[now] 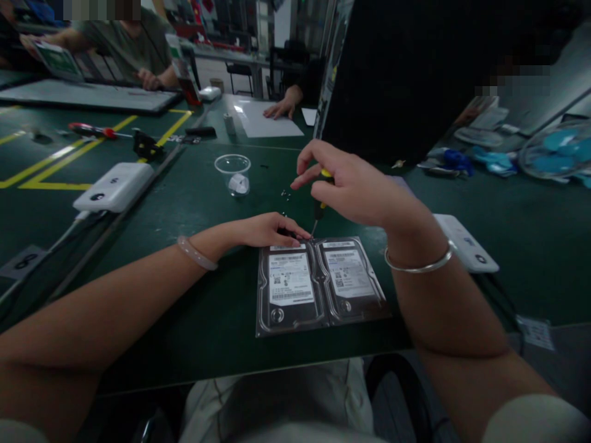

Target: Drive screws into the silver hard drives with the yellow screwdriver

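Note:
Two hard drives lie side by side on the green table, a left hard drive (290, 280) and a right hard drive (348, 277), their white labels facing up. My right hand (353, 184) is closed around a screwdriver (318, 209) with a yellow and black handle. Its shaft slants down to the far edge of the drives, near where they meet. My left hand (272, 231) rests at the far edge of the left drive, fingers stretched out and apart. Its fingertips are beside the screwdriver's tip. Several small screws (286, 195) lie beyond the drives.
A clear plastic cup (233, 175) holds crumpled white paper. White power banks lie at left (113, 187) and right (466, 243), with cables. A large black panel (392, 80) stands at back right. A red-handled screwdriver (92, 130) lies left. Another person's hand (284, 106) rests across the table.

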